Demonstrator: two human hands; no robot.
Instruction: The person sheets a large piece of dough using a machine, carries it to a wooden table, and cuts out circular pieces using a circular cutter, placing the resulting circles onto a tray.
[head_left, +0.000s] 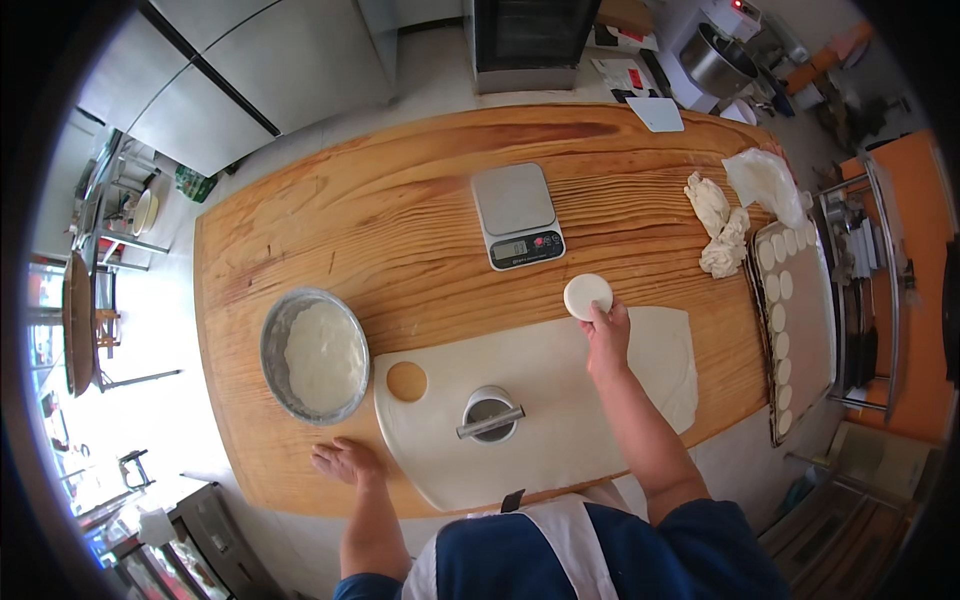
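In my right hand (608, 335) is a white dough round (587, 297), pinched at its near edge and held over the table beyond the dough sheet. My left hand (348, 461) lies on the wood near the front edge, fingers stretched out and nothing in them. A rolled dough sheet (560, 440) spreads in front of me, with one round hole at its left end through which the wood shows. On the sheet stands a metal ring cutter (492, 414) with a bar handle across its top. Left of the sheet is a metal bowl (267, 362) of white flour.
A digital kitchen scale (516, 210) stands mid-table. At the right, a lined baking tray (815, 330) carries several dough rounds along its left side. Dough scraps (722, 228) and a plastic bag (765, 185) lie by it. A stand mixer (718, 60) is at the back right.
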